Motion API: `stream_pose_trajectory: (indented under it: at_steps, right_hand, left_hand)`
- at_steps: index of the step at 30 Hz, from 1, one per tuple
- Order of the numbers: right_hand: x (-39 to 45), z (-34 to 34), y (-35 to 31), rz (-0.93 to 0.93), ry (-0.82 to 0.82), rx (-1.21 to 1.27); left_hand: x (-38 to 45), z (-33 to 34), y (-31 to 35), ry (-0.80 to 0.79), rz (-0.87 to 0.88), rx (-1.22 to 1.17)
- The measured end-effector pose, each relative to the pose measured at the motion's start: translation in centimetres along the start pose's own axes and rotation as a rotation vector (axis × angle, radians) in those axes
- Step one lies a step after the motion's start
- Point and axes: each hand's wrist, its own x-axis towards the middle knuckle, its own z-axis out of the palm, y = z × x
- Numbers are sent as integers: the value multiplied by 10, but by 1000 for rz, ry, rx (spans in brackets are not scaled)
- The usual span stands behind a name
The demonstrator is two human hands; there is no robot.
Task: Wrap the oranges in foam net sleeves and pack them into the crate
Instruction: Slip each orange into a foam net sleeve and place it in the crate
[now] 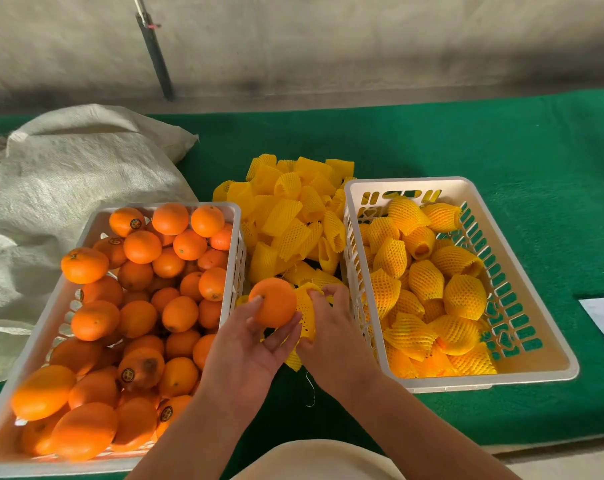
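The left hand [255,344] cradles a bare orange [273,302] on its fingertips, thumb over the top, right between the two crates. Beside it, touching the fruit, the right hand [328,327] pinches a yellow foam net sleeve [305,311] with curled fingers. On the left, a white crate of loose oranges [231,271]; on the right, the packing crate [536,327] holds wrapped oranges [463,296]. A heap of spare sleeves [290,213] sits on the green worktop [501,140] behind the hands, and a pale sack [68,168] slumps far left
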Motion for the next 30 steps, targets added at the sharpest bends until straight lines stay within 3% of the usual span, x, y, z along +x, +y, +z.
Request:
stream_pose_trajectory:
  at_steps: [8,10,13,19,25,30]
  right_hand:
    - [-4,1,-2,-16,47,67]
    - [-7,1,-3,-36,65,37]
    - [-12,0,-7,-68,104,14]
    - [-11,-3,-7,-109,107,25]
    - [-18,-4,-22,-176,211,35]
    - [-21,-2,-26,-198,134,46]
  left_hand:
    - [-5,3,-15,187,409,1063]
    - [-4,2,-16,207,506,1222]
    - [-5,4,-17,246,595,1335]
    - [-8,3,-5,125,498,1255]
    - [-2,0,-6,285,751,1485]
    - [0,-2,-6,377,825,1615]
